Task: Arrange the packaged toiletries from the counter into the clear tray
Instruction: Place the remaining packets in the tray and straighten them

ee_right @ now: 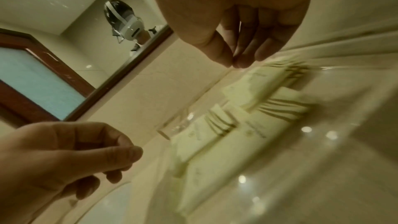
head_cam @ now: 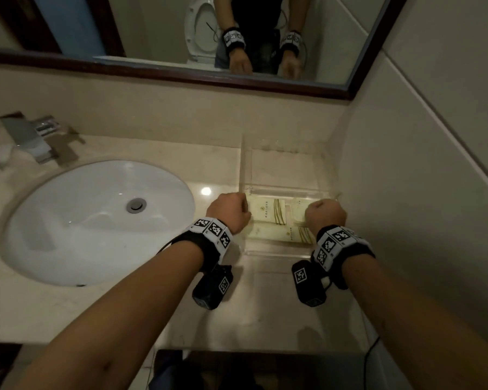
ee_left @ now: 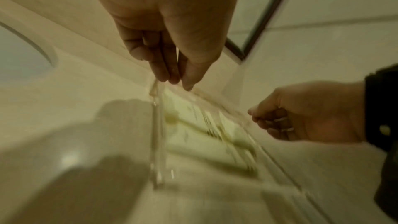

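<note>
The clear tray (head_cam: 276, 250) stands on the worktop (head_cam: 141, 313), right of the sink (head_cam: 90, 220), with the pale packaged toiletries (head_cam: 268, 211) lying flat inside. The left hand (head_cam: 229, 211) pinches the tray's far-left wall in its grip. The right hand (head_cam: 325, 213) has its fingers bunched at the tray's right edge; whether it grips it, I cannot tell.

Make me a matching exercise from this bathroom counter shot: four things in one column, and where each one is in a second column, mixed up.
Things:
1. sink
2. clear tray
3. packets
4. faucet

Places:
A. lying inside the tray
B. behind the basin, far left
C. on the counter by the right-hand wall
D. set into the counter, left of the tray

Pairs: 1-D, 2-C, 3-A, 4-B
</note>
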Demonstrator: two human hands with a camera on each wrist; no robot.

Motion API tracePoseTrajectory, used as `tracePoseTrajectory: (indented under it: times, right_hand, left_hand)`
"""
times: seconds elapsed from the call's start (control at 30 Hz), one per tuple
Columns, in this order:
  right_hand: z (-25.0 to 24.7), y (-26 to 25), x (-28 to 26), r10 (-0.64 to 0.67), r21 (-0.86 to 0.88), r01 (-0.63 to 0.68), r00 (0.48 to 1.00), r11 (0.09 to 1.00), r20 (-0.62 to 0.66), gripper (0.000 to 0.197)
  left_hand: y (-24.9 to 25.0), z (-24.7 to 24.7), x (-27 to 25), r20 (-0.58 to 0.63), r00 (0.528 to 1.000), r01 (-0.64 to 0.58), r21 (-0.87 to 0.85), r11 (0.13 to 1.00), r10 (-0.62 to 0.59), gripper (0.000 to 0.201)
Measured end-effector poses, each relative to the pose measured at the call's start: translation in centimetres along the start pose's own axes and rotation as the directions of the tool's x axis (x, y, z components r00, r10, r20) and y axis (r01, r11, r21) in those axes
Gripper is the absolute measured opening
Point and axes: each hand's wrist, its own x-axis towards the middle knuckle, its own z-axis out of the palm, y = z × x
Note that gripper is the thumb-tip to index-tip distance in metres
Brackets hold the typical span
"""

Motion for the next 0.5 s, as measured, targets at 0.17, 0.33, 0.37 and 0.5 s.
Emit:
tracePoseTrajectory:
  times: [0.17, 0.33, 0.37, 0.5]
  right_hand:
    - [1.7, -8.3, -1.7, -0.159, 0.11, 0.154, 0.987, 0.982, 0.032, 0.03]
    - [8.2, -19.5, -7.9, -0.382, 0.185, 0.359, 0.918, 0.915, 0.106, 0.029]
    - [10.1, -21.7, -9.5, -0.425, 0.196, 0.397, 0.896, 0.897, 0.132, 0.028]
    - [18.6, -30.1, -16.8, -0.54, 0.232, 0.494, 0.812, 0.838, 0.221, 0.025]
  left_hand:
    - [-5.7, -8.1, 0.1, -0.145, 0.977, 0.143, -0.113, 0.983, -0.158, 0.008]
    - [-16.2, -16.0, -2.3, -0.246, 0.917, 0.28, -0.165, 0.946, -0.315, 0.004]
    - [-18.5, -17.3, -3.1, -0.263, 0.901, 0.306, -0.183, 0.934, -0.346, 0.005]
    - [-29.0, -23.2, -6.2, -0.304, 0.833, 0.409, -0.223, 0.885, -0.462, 0.013]
